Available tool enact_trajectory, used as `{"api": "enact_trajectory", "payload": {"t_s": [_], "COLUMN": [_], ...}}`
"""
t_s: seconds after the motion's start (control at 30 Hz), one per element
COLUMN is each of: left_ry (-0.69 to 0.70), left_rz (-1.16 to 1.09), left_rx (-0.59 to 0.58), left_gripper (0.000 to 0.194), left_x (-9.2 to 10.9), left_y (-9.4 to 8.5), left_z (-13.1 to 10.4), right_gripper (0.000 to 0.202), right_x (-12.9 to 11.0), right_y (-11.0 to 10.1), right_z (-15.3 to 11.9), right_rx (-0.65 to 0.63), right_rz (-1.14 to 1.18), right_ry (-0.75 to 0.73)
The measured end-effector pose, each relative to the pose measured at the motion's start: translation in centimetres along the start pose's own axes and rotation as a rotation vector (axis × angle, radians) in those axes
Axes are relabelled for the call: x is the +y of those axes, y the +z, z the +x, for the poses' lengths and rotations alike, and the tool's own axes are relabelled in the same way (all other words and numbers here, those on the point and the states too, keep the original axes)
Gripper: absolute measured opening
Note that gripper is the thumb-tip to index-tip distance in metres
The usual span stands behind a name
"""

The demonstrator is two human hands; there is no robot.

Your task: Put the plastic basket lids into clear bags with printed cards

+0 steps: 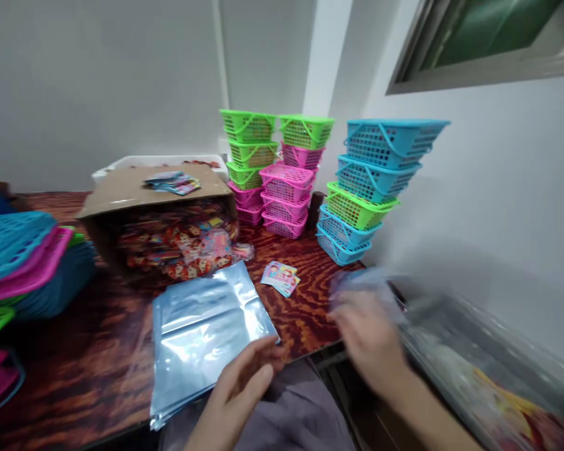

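My left hand point(247, 382) hovers at the table's front edge, beside a stack of shiny clear plastic bags point(207, 332). Its fingers are loosely curved with the thumb apart, and nothing shows in them. On the right, my right hand point(364, 329) is smeared by motion at the table's right end. A blurred, pale translucent thing point(373, 282) lies at its fingers; whether the hand grips it I cannot tell. Between the hands, further back, several small printed cards point(281, 277) lie fanned on the table.
An open cardboard box point(98, 203) of small packaged items bears more cards point(173, 182). Stacked green and pink baskets point(286, 191) and blue baskets point(385, 147) stand behind. Basket parts point(23, 257) fill the left. Clear plastic packaging point(489, 369) lies at the right.
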State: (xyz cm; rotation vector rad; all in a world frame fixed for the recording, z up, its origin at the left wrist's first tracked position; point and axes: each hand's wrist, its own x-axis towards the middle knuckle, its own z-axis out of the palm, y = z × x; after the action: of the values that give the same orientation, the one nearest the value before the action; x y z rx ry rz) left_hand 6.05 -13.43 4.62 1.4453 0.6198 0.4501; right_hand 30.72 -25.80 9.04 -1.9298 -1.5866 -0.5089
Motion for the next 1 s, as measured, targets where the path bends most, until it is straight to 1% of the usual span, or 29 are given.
{"api": "enact_trajectory", "payload": {"t_s": [0.03, 0.07, 0.1, 0.13, 0.17, 0.2, 0.23, 0.27, 0.33, 0.37, 0.43, 0.53, 0.57, 0.6, 0.67, 0.7, 0.77, 0.8, 0.83, 0.87, 0.9, 0.93, 0.97, 1.0], "left_ry": [0.018, 0.032, 0.041, 0.039, 0.031, 0.020, 0.008, 0.002, 0.008, 0.014, 0.028, 0.034, 0.035, 0.032, 0.013, -0.004, -0.036, -0.042, -0.036, -0.009, 0.040, 0.112, 0.210, 0.326], "left_rz": [-0.123, -0.200, -0.247, -0.275, -0.289, -0.297, -0.301, -0.297, -0.271, -0.258, -0.248, -0.243, -0.228, -0.204, -0.131, -0.082, 0.039, 0.105, 0.160, 0.235, 0.348, 0.481, 0.689, 0.914], "left_rx": [0.019, 0.078, 0.153, 0.233, 0.307, 0.369, 0.418, 0.457, 0.536, 0.570, 0.620, 0.670, 0.682, 0.694, 0.713, 0.720, 0.752, 0.780, 0.818, 0.863, 0.903, 0.920, 0.903, 0.833], "left_gripper": [0.069, 0.082, 0.095, 0.103, 0.106, 0.103, 0.095, 0.083, 0.059, 0.049, 0.042, 0.044, 0.045, 0.046, 0.043, 0.040, 0.032, 0.029, 0.029, 0.036, 0.046, 0.054, 0.059, 0.055], "left_x": [1.0, 1.7, 2.1, 2.1, 1.7, 1.1, 0.3, -0.5, -2.0, -2.6, -3.3, -3.6, -3.7, -3.9, -4.2, -4.3, -4.3, -4.1, -3.9, -3.6, -3.5, -3.4, -3.7, -4.3], "left_y": [0.2, 0.0, -0.5, -1.3, -2.2, -3.2, -4.1, -5.0, -6.3, -6.8, -7.7, -9.6, -10.5, -11.6, -13.9, -15.0, -16.8, -17.3, -17.4, -17.1, -16.4, -15.3, -13.9, -12.4], "left_z": [1.4, 2.7, 3.7, 4.5, 4.9, 5.2, 5.2, 5.1, 4.6, 4.4, 4.1, 4.5, 4.8, 5.3, 6.3, 6.8, 7.5, 7.7, 7.6, 7.3, 6.7, 5.9, 4.8, 3.7], "right_gripper": [0.030, 0.029, 0.025, 0.022, 0.020, 0.018, 0.018, 0.018, 0.023, 0.027, 0.039, 0.046, 0.044, 0.037, 0.017, 0.014, 0.022, 0.024, 0.025, 0.026, 0.027, 0.029, 0.030, 0.031], "right_x": [-3.0, -5.5, -7.5, -9.1, -10.2, -11.0, -11.6, -12.2, -13.1, -13.6, -14.2, -14.0, -13.5, -13.0, -11.5, -10.7, -9.1, -8.3, -7.5, -6.8, -6.2, -5.7, -5.1, -4.6], "right_y": [2.6, 5.1, 7.3, 9.2, 10.9, 12.3, 13.4, 14.1, 14.8, 14.7, 13.8, 11.7, 11.1, 10.5, 10.1, 10.2, 10.9, 11.4, 12.0, 12.5, 12.9, 13.2, 13.4, 13.6], "right_z": [1.4, 2.3, 2.8, 2.9, 2.8, 2.6, 2.3, 1.8, 1.0, 0.6, -0.1, -0.6, -0.7, -0.7, -0.7, -0.7, -0.8, -1.0, -1.2, -1.5, -1.7, -1.9, -1.9, -1.7], "right_rx": [-0.032, -0.041, -0.061, -0.069, -0.077, -0.086, -0.094, -0.105, -0.138, -0.163, -0.228, -0.333, -0.382, -0.447, -0.617, -0.699, -0.796, -0.809, -0.804, -0.789, -0.773, -0.756, -0.740, -0.721], "right_rz": [-0.002, 0.001, 0.006, -0.005, -0.004, -0.004, 0.000, 0.004, -0.003, -0.014, -0.041, -0.025, 0.016, 0.072, 0.196, 0.249, 0.341, 0.382, 0.419, 0.452, 0.479, 0.503, 0.529, 0.563], "right_ry": [-0.147, -0.264, -0.362, -0.420, -0.449, -0.462, -0.459, -0.451, -0.430, -0.421, -0.409, -0.387, -0.361, -0.310, -0.132, -0.015, 0.230, 0.324, 0.396, 0.448, 0.483, 0.506, 0.520, 0.535]}}
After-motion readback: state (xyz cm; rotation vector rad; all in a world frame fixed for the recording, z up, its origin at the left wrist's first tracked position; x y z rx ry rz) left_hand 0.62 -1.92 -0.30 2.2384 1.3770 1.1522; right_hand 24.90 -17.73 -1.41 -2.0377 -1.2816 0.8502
